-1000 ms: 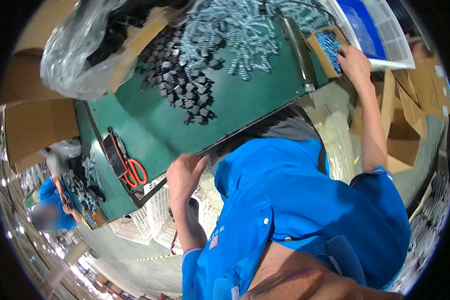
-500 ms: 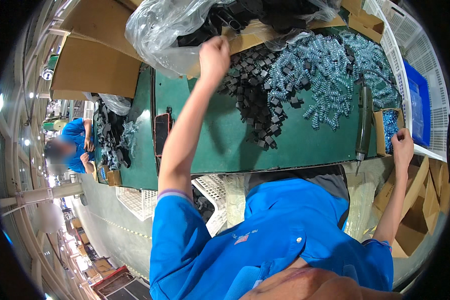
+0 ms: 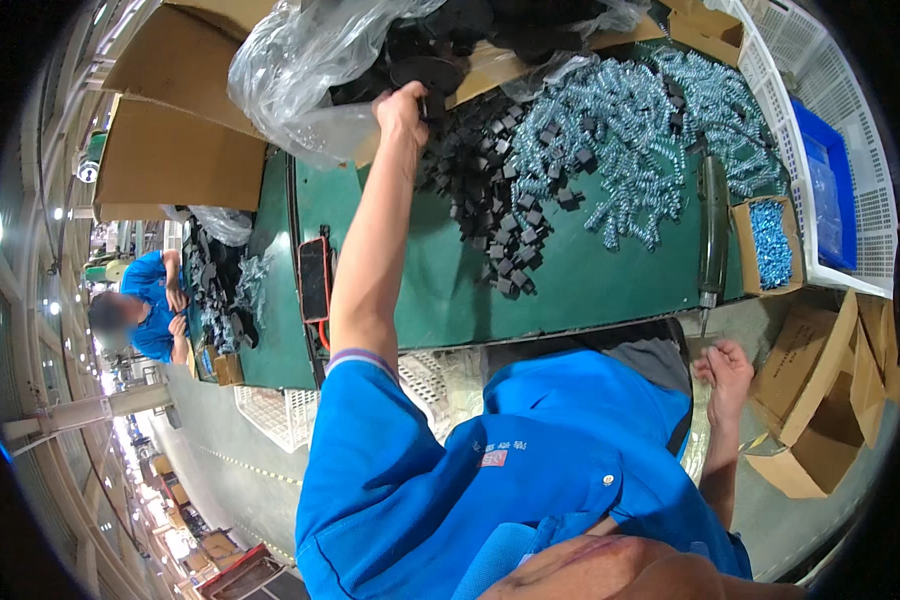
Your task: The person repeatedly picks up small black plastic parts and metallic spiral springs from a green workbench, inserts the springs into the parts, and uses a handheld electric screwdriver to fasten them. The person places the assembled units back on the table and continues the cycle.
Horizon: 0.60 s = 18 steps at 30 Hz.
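Parts of black moulded plastic (image 3: 430, 72) lie in a crumpled clear plastic bag (image 3: 290, 95) at the far side of the green-topped table (image 3: 410, 290). The left hand (image 3: 400, 112) is stretched out to them, its fingers drawn narrow at a dark piece — whether they grip it, I cannot tell. The right hand (image 3: 727, 372) is just off the table's near edge, fingers loosely curled, near the tip of a dark green cylindrical power screwdriver (image 3: 712, 220); I cannot tell whether anything is in it.

Small black block-shaped pieces (image 3: 510, 265) form a heap at mid-table, running into a broad spread of shiny blue-grey coiled metal springs (image 3: 620, 165) — a few blocks lie among the coils. The screwdriver lies right of the springs, beside a small brown cardboard box (image 3: 743, 250) filled with bluish metal screws (image 3: 770, 243). Farther right, a white perforated plastic basket (image 3: 760, 60) holds a blue plastic tray (image 3: 827, 190).
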Tool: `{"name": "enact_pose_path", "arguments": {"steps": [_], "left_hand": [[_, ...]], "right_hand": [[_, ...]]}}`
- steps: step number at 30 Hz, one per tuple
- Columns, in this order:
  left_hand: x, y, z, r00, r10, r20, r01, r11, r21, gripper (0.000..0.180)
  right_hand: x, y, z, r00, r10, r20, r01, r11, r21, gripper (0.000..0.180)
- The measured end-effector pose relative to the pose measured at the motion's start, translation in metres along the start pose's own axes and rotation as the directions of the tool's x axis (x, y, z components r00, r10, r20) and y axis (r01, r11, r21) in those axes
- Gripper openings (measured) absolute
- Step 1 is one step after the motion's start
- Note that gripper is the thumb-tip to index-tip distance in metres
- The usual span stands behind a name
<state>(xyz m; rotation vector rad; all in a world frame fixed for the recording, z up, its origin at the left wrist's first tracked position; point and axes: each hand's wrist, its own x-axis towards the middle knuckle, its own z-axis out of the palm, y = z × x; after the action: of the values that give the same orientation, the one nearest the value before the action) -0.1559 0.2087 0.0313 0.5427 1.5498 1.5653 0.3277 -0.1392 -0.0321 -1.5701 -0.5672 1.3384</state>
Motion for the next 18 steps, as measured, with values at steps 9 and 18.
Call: {"name": "enact_pose_path", "arguments": {"steps": [9,18], "left_hand": [[-0.212,-0.049,-0.064,0.892,-0.086,0.444,0.214,0.946,-0.245,0.035],[-0.325,-0.125,-0.033,0.832,-0.409,0.374,0.456,0.889,-0.044,0.021]], "right_hand": [[0.001,0.021,0.018,0.990,0.005,0.139,-0.019,0.995,0.097,0.012],[0.003,0.019,0.039,0.996,-0.028,0.086,0.008,0.974,0.228,0.017]]}}
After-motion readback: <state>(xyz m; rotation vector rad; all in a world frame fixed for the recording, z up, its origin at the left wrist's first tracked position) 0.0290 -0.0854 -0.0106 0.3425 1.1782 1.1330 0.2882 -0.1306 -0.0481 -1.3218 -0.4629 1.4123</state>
